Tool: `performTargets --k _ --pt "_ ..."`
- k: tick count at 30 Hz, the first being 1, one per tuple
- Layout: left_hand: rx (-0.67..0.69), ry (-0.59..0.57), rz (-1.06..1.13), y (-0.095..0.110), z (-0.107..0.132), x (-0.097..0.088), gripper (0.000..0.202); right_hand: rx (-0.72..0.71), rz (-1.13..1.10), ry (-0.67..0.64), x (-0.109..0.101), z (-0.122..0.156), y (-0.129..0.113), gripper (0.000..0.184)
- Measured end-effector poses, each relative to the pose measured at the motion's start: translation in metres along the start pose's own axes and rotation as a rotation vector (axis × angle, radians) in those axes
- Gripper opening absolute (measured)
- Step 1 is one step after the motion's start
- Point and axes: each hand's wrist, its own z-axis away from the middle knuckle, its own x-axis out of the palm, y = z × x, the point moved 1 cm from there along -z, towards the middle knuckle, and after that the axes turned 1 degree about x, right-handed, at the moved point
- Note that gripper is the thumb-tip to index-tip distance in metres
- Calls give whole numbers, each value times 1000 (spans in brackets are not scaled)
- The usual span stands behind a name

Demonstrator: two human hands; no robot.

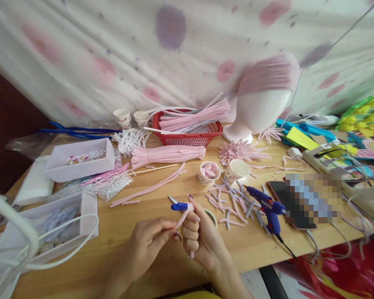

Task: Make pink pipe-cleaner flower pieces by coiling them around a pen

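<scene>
My right hand [201, 236] is closed in a fist with the thumb up, gripping a blue pen [179, 206] that pokes out to the left. A pink pipe cleaner [183, 216] curls around the pen beside the right thumb. My left hand [152, 238] pinches the pipe cleaner's other end, just below the pen. A thin pointed tip [173, 200] shows behind the pen; I cannot tell what it belongs to. Right of my hands lie cut pink and lilac pipe cleaner pieces [233, 203]. Behind my right wrist a round rim [211, 216] is partly hidden.
A paper cup [209, 172] holds pink pieces, beside another cup [237, 170]. Pipe cleaner bundles lie by a red basket [187, 139]. A glue gun [266, 205] and phone [289, 207] sit right, bead boxes [81, 160] left. A foam head [262, 108] stands behind.
</scene>
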Motion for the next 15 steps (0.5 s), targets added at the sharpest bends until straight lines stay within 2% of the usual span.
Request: performTargets --k 3,7,9,11,13,15 --pt "-14 -41 -11 -1 0 -1 15 17 5 1 -1 -2 0 57" --pt "-84 -44 -11 -1 -3 -3 21 -1 48 134 -1 -1 0 57" --pt "-179 -8 32 -1 -6 -2 20 -75 122 242 -1 -3 -1 56" --pt "-304 36 191 -3 -8 2 18 -211 231 356 0 -7 -1 56" --pt "-394 17 482 -6 -8 13 36 -364 346 437 3 -13 -1 58" --pt "-404 -165 748 -8 -10 32 77 -500 438 492 8 -20 -1 58"
